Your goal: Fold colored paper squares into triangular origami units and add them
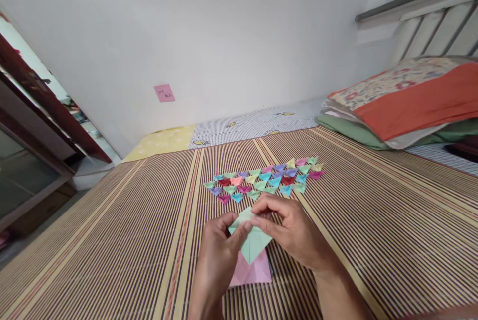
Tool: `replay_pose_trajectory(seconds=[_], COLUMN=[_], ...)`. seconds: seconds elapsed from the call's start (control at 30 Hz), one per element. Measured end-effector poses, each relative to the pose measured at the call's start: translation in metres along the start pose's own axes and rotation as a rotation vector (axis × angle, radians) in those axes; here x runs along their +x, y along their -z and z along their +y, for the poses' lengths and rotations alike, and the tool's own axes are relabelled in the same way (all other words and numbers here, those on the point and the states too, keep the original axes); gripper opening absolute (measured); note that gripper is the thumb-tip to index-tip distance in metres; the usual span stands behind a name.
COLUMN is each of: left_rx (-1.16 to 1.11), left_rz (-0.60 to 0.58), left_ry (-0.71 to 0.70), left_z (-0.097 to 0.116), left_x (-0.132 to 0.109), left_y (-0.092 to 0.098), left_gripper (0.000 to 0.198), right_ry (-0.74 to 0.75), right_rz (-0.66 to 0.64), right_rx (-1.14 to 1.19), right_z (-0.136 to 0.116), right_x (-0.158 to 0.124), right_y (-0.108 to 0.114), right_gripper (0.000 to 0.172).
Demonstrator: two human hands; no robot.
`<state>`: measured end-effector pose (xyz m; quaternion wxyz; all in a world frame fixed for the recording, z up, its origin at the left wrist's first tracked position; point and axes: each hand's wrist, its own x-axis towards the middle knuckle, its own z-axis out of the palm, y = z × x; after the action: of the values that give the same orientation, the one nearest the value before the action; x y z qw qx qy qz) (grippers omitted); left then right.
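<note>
A mint-green sheet of origami paper (254,244), with crease lines and a corner pointing toward me, is held up between both hands. My left hand (220,248) pinches its left side, thumb on top. On the upper right edge, my right hand (289,228) grips the paper between thumb and fingers. Beneath it lies a stack of square paper with a pink sheet (252,272) on top, partly covered by the green paper and my left hand. Beyond my hands, several small folded paper pieces (244,189) in many colours are set out in rows.
A striped bamboo mat (130,220) spreads under everything. Folded bedding (418,101) in orange, floral and green is piled at the right. The white wall (231,41) behind bears a pink note (164,93). A dark red door frame (56,96) stands at the left.
</note>
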<state>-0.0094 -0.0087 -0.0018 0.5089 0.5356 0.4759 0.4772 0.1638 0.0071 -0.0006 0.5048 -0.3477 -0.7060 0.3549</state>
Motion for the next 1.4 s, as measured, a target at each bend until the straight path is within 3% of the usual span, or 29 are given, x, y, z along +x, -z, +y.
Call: replay_pose_trajectory(seconds=[0.13, 0.33, 0.5, 0.67, 0.8, 0.93, 1.03, 1.4], left_rx=[-0.015, -0.157, -0.246, -0.230, -0.294, -0.310, -0.309, -0.270], left_rz=[0.013, 0.083, 0.147, 0.148, 0.181, 0.224, 0.237, 0.209], left_ry=[0.000, 0.028, -0.010, -0.065, -0.080, -0.054, -0.043, -0.076], left_z=[-0.003, -0.010, -0.012, -0.014, -0.017, -0.017, -0.017, -0.014], left_x=[0.000, 0.005, 0.008, 0.009, 0.009, 0.010, 0.010, 0.010], left_y=[0.001, 0.006, 0.006, 0.007, 0.006, 0.004, 0.004, 0.001], left_gripper=[0.032, 0.036, 0.030, 0.027, 0.021, 0.025, 0.026, 0.030], right_ry=[-0.008, -0.043, -0.007, 0.003, 0.037, 0.094, 0.127, 0.184], right_rz=[0.032, 0.060, 0.026, 0.059, 0.085, 0.159, 0.144, 0.085], right_rx=[-0.029, 0.060, 0.027, 0.038, 0.068, 0.000, -0.084, -0.212], right_z=[0.002, 0.011, 0.012, 0.013, 0.013, 0.010, 0.003, 0.001], right_x=[0.000, 0.000, 0.000, 0.001, 0.002, 0.000, -0.001, -0.002], right_y=[-0.001, 0.004, 0.005, 0.001, 0.001, 0.003, 0.001, -0.011], right_gripper=[0.002, 0.020, 0.003, 0.020, 0.023, 0.014, 0.013, 0.030])
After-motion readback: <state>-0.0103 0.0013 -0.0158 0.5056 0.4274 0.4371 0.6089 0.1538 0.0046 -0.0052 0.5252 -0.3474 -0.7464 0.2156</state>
